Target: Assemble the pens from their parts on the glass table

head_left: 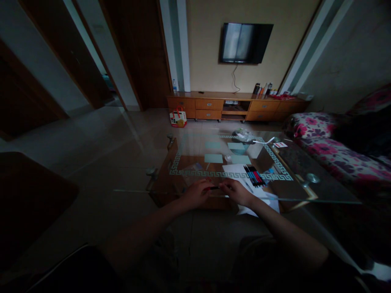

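Both my hands rest at the near edge of a glass coffee table (305,191). My left hand (197,193) and my right hand (236,191) are closed on the two ends of a thin red and black pen (213,188), held level between them. Just right of my right hand a row of several pens (254,176), blue, black and red, lies on white paper (236,170). The room is dim and the fingers show only in part.
A clear plastic bag (193,169) lies left of the paper. A basket (240,147) and a small red and white card (280,144) sit further back. A floral sofa (330,152) stands at right, a TV cabinet (235,106) against the far wall.
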### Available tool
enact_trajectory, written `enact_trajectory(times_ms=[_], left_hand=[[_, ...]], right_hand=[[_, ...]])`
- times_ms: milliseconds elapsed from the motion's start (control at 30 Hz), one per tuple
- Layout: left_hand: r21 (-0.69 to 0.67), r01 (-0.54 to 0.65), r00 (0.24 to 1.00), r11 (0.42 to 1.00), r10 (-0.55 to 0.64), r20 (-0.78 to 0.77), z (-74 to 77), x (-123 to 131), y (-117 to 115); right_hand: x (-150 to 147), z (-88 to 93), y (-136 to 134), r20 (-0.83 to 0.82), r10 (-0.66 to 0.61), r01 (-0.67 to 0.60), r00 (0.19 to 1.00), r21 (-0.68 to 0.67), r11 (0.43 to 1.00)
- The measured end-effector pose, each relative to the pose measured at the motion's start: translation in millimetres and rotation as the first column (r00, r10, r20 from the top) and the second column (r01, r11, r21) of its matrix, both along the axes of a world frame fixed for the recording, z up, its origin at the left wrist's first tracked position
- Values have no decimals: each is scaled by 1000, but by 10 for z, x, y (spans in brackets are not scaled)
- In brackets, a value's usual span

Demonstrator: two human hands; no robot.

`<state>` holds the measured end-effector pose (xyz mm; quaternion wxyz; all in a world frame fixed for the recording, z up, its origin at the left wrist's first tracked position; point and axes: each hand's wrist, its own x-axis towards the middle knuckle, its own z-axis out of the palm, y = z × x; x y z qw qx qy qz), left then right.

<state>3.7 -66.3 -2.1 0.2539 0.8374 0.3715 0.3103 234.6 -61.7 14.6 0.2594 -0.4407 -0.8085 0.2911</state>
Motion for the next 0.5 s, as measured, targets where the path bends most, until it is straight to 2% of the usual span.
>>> enact_trajectory(times_ms=[200,500], left_hand=[[-20,-16,1000,1000,17,7,-40,3,24],[-28,-30,999,999,29,-44,-77,-4,29]], right_hand=[[-4,-24,-6,-81,-22,16,996,-79,997],[-30,18,-22,19,22,-22,1000,24,999]])
